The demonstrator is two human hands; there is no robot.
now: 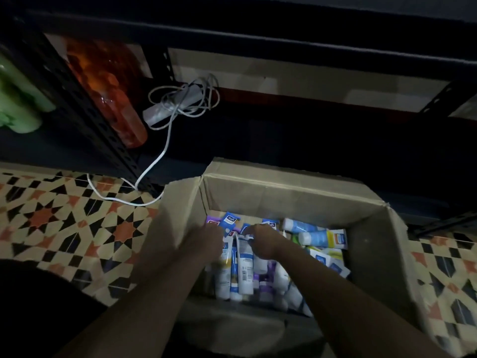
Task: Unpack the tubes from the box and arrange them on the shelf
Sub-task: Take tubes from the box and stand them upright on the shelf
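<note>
a white power strip (172,104) with its tangled cord (154,165) is lying beside an orange bottle (113,99) and green bottles (18,99), its cord trailing onto the patterned tile floor (59,223).

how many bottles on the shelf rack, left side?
2. An orange bottle lies behind the rack's black perforated upright, beside the power strip. A green bottle is at the far left edge, partly cut off. The dark shelves may hide more.
</note>
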